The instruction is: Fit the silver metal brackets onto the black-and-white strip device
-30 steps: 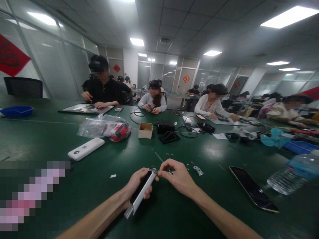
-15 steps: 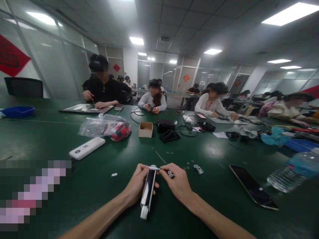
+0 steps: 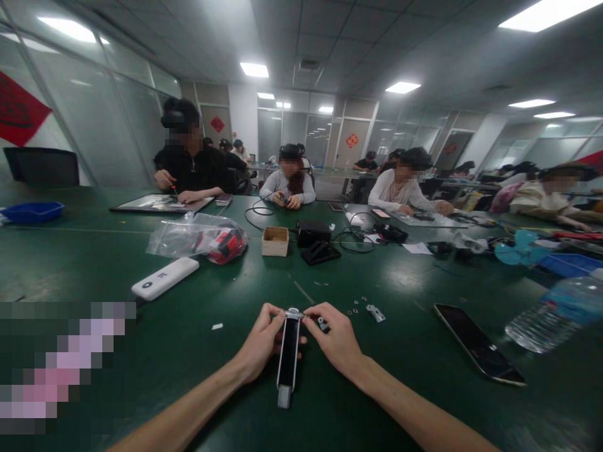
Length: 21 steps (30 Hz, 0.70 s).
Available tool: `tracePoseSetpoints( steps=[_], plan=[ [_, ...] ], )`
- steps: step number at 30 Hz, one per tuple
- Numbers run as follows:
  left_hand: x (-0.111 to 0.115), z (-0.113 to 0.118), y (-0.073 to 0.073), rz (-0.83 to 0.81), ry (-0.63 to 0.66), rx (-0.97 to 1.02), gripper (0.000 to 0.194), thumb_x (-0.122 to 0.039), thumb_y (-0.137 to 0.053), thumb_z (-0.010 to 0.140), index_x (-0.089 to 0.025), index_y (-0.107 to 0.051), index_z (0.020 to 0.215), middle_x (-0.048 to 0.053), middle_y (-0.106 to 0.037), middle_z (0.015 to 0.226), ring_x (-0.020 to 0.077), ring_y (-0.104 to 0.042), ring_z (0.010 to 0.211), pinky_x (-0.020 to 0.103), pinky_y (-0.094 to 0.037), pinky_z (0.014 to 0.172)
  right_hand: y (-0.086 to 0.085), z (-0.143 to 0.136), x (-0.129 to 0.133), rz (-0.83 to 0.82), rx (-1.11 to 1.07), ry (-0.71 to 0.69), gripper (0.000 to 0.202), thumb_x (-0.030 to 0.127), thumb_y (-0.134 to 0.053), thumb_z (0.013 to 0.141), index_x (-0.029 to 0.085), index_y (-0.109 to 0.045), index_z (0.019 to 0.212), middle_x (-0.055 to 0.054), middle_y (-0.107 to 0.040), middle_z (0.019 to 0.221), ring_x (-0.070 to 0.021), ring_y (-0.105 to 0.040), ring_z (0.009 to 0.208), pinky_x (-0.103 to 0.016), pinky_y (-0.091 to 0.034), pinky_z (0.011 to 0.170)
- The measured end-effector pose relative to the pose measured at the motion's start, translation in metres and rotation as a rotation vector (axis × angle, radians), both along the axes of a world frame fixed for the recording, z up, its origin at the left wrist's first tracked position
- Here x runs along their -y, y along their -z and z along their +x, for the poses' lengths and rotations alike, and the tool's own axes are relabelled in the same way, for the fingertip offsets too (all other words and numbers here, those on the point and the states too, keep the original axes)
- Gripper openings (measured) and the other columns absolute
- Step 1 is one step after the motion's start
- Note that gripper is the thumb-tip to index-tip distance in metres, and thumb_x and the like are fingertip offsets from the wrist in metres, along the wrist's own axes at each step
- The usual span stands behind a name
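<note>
My left hand (image 3: 261, 342) is wrapped around the upper part of a long, narrow silver device (image 3: 289, 358) with a dark channel down its middle and a squared metal tip toward me. I cannot tell its exact kind. My right hand (image 3: 336, 336) pinches at the right end of the small metal crosspiece at the device's far end; fingertips hide most of what is pinched. Beside the right fingers lies a small grey part (image 3: 323, 324). Further right on the table are a small metal bracket (image 3: 375, 313) and several tiny rings (image 3: 355, 302).
A phone (image 3: 478, 342) and a water bottle (image 3: 546, 320) stand to the right. A white power bank (image 3: 164, 278), a plastic bag (image 3: 198, 238) and a small cardboard box (image 3: 275, 242) lie ahead. Several people sit across the green table (image 3: 188, 351).
The device has turned slightly, its near end swinging right and its dark channel now facing me more squarely. Left fingertips have moved up to the crosspiece's left end. The right hand keeps its pinch.
</note>
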State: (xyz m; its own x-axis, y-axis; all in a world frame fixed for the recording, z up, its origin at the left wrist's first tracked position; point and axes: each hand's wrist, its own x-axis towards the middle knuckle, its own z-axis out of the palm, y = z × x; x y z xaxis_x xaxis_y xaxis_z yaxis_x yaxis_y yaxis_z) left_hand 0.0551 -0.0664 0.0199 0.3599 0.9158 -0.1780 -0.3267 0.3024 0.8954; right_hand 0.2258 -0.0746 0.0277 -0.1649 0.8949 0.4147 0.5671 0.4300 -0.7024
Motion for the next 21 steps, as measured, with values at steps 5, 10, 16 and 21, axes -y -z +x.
tracePoseSetpoints(
  steps=[5,10,16,21],
  plan=[
    [-0.001,-0.002,-0.003,0.026,0.013,-0.012,0.038,-0.046,-0.065,0.079,-0.021,-0.038,0.086,0.003,-0.064,0.089,0.0219,-0.068,0.078,0.034,-0.054,0.062,0.001,0.001,-0.001,-0.01,0.021,-0.008,0.011,0.026,-0.054,0.087,0.019,-0.062,0.086,-0.006,-0.062,0.086,-0.019,-0.056,0.082,-0.035,-0.046,0.075],
    [-0.006,-0.008,-0.005,0.162,0.019,-0.118,0.034,-0.045,-0.064,0.079,-0.018,-0.043,0.082,0.002,-0.064,0.079,0.0177,-0.065,0.076,0.031,-0.05,0.072,0.002,0.004,-0.002,0.021,0.084,-0.029,0.01,0.024,-0.053,0.087,0.019,-0.062,0.087,-0.006,-0.063,0.088,-0.0202,-0.056,0.085,-0.036,-0.045,0.077],
    [-0.019,-0.019,-0.002,0.479,0.013,-0.439,0.021,-0.035,-0.059,0.084,-0.017,-0.05,0.077,0.007,-0.067,0.087,0.0199,-0.063,0.085,0.031,-0.049,0.077,0.008,0.009,-0.008,0.066,0.261,-0.031,0.013,0.024,-0.05,0.09,0.019,-0.062,0.089,-0.006,-0.064,0.09,-0.0212,-0.055,0.085,-0.037,-0.041,0.076],
    [-0.023,-0.025,0.002,0.81,0.015,-0.868,0.01,-0.022,-0.056,0.084,-0.018,-0.059,0.076,0.008,-0.065,0.107,0.0232,-0.057,0.105,0.039,-0.042,0.093,0.012,0.011,-0.01,0.111,0.372,-0.051,0.013,0.02,-0.05,0.09,0.018,-0.063,0.087,-0.005,-0.064,0.087,-0.0201,-0.054,0.087,-0.036,-0.039,0.077]
  ],
)
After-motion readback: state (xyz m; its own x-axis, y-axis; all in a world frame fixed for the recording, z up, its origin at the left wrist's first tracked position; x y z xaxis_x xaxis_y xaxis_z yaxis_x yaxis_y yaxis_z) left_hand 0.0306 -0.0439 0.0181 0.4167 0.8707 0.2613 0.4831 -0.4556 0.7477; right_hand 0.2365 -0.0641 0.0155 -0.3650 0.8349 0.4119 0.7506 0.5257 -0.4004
